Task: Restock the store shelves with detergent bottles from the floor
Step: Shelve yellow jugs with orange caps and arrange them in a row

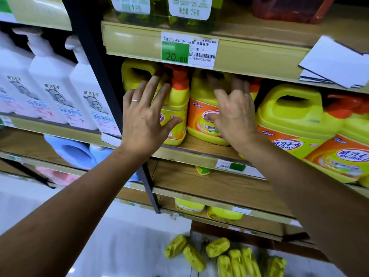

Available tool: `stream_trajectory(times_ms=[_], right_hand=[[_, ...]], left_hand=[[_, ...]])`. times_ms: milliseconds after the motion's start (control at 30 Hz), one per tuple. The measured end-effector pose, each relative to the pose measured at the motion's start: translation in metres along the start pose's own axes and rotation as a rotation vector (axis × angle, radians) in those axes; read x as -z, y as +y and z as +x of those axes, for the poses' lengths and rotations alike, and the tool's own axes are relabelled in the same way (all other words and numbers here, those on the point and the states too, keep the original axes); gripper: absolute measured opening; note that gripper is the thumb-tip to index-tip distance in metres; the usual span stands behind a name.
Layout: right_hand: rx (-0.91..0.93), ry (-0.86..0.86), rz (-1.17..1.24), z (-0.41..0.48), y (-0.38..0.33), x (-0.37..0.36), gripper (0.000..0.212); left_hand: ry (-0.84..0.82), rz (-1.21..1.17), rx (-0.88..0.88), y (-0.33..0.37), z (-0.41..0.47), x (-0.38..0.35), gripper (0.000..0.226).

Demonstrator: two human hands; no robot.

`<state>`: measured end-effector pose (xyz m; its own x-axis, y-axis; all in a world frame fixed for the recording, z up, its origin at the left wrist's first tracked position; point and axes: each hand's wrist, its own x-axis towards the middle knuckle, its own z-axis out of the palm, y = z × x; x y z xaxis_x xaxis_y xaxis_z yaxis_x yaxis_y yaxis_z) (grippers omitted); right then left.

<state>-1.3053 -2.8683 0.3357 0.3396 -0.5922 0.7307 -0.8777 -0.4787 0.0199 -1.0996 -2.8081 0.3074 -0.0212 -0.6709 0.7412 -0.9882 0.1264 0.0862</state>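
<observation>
On the shelf (pixel 199 145), both hands lay spread, left hand (pixel 144 114) and right hand (pixel 233 110) each pressing a yellow detergent bottle (pixel 179 100).

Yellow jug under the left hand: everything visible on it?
The yellow jug looks like glossy plastic, with a moulded handle on top, an orange cap and a yellow-orange front label. It stands upright at the left end of the wooden shelf, close beside a second jug. The left hand lies on its front, fingers straight and spread.
</observation>
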Motion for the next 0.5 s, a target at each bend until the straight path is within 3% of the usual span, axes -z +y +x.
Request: stream_trajectory(times_ms=[133,233,333,400,500], right_hand=[[0.01,0.071,0.079,-0.036,0.007,0.002,0.068],[-0.337,0.156,0.45,-0.092,-0.015,0.007,0.064],[-0.832,-0.02,0.699,-0.125,-0.047,0.004,0.088],[-0.987,-0.127,0.723,-0.119,-0.05,-0.008,0.102],[-1.105,-0.109,0.754,-0.088,-0.038,-0.032,0.112]], left_hand=[[-0.001,-0.001,-0.004,0.0,-0.001,-0.001,0.073],[0.005,-0.003,0.005,-0.001,-0.002,-0.002,0.073],[0.052,-0.037,-0.009,-0.003,-0.004,-0.004,0.071],[0.069,-0.065,-0.01,-0.004,-0.004,-0.005,0.071],[0.068,-0.077,0.006,-0.006,-0.005,-0.007,0.072]])
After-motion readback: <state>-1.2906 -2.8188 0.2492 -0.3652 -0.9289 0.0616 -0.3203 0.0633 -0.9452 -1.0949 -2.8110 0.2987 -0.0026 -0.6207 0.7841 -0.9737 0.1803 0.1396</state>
